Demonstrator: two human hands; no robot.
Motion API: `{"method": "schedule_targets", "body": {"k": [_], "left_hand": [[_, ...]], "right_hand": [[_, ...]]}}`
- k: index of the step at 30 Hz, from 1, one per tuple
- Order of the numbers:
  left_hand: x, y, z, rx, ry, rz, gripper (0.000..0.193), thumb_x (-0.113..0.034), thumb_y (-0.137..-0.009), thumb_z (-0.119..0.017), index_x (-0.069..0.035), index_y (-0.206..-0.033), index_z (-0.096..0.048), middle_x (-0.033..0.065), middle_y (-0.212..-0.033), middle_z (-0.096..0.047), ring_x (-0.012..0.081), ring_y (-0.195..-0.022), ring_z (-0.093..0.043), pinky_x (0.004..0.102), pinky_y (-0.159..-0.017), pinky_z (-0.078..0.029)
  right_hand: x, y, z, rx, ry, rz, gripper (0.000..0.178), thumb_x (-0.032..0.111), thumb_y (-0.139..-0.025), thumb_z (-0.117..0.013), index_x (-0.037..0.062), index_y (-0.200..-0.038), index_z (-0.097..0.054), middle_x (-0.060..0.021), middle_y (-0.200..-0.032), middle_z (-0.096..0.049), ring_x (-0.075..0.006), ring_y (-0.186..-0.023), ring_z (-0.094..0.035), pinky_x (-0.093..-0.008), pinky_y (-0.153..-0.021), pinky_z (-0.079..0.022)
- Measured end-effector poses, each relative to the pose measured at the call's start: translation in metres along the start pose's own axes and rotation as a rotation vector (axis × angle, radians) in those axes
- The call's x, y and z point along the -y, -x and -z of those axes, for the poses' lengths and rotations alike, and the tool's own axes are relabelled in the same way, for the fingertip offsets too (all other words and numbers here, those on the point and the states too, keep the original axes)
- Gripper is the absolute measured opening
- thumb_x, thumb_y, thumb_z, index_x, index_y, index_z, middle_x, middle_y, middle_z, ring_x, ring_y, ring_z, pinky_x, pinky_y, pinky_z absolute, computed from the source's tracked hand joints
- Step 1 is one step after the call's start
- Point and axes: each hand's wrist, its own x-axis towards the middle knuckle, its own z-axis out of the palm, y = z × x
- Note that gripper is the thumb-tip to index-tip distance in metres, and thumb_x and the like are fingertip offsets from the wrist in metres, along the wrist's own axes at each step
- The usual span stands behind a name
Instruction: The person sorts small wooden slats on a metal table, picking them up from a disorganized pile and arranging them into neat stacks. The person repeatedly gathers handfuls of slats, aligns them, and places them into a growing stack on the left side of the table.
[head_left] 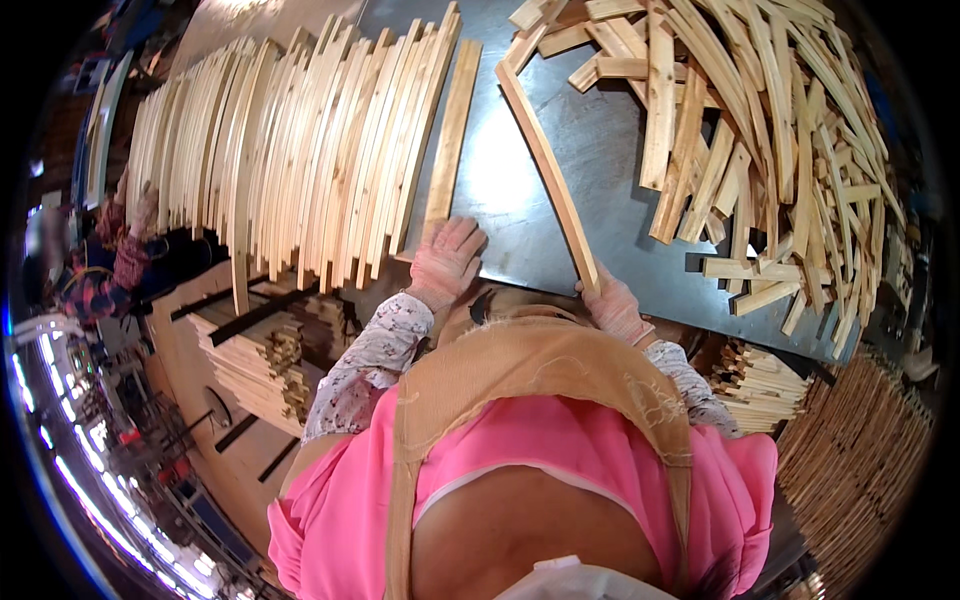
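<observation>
My left hand [450,262] is at the near end of a flat wooden strip [455,130], fingers closed over that end. The strip lies on the metal tabletop, just right of a long row of similar strips [320,150] standing side by side. My right hand [612,305] grips the near end of another narrow wooden strip [545,160] at the table's front edge. This one slants away to the far left, its far end meeting another piece of wood. Part of my right hand's fingers is hidden behind the strip.
A loose, tangled heap of wooden strips [770,130] covers the right of the metal table [640,235]. Stacked wood [255,370] stands below at left, more [760,385] below at right. At the far left, another person's hand [143,210] is near the row's end.
</observation>
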Motion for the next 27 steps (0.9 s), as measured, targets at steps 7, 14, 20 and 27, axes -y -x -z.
{"method": "schedule_targets", "body": {"k": [7, 14, 20, 27], "left_hand": [[-0.023, -0.038, 0.062, 0.177, 0.294, 0.765, 0.075, -0.037, -0.091, -0.079, 0.000, -0.150, -0.050, 0.0226, -0.142, -0.059, 0.0392, -0.134, -0.058, 0.0500, -0.111, -0.050], [0.002, 0.000, 0.073, -0.119, 1.830, 0.634, 0.061, -0.017, -0.101, -0.062, 0.002, -0.157, -0.048, 0.0082, -0.107, -0.074, 0.0141, -0.082, -0.069, 0.0286, -0.067, -0.059], [0.019, 0.024, 0.082, -0.221, 2.005, 0.491, 0.063, -0.018, -0.103, -0.065, 0.001, -0.160, -0.046, 0.0098, -0.128, -0.070, 0.0170, -0.107, -0.069, 0.0302, -0.084, -0.062], [0.011, -0.006, 0.116, 0.010, 1.504, 0.357, 0.049, -0.016, -0.100, -0.063, 0.002, -0.145, -0.059, 0.0078, -0.125, -0.070, 0.0143, -0.108, -0.066, 0.0308, -0.095, -0.057]], "right_hand": [[0.033, -0.040, 0.007, -0.110, 0.064, 0.056, 0.066, 0.038, -0.100, -0.062, 0.0162, -0.161, -0.047, -0.0280, -0.128, -0.070, -0.0480, -0.120, -0.066, -0.0508, -0.102, -0.053], [0.121, -0.081, -0.071, -0.247, 0.270, 0.179, 0.062, 0.038, -0.096, -0.065, 0.0037, -0.147, -0.059, -0.0284, -0.123, -0.070, -0.0469, -0.114, -0.068, -0.0497, -0.102, -0.054], [0.182, -0.130, -0.162, 0.064, 0.028, 0.644, 0.053, 0.045, -0.107, -0.054, -0.0031, -0.126, -0.065, -0.0174, -0.101, -0.075, -0.0327, -0.094, -0.073, -0.0395, -0.087, -0.059], [0.216, -0.086, -0.086, 0.120, -0.819, 0.260, 0.043, 0.039, -0.114, -0.050, 0.0025, -0.131, -0.065, -0.0159, -0.119, -0.073, -0.0225, -0.108, -0.070, -0.0371, -0.095, -0.055]]}}
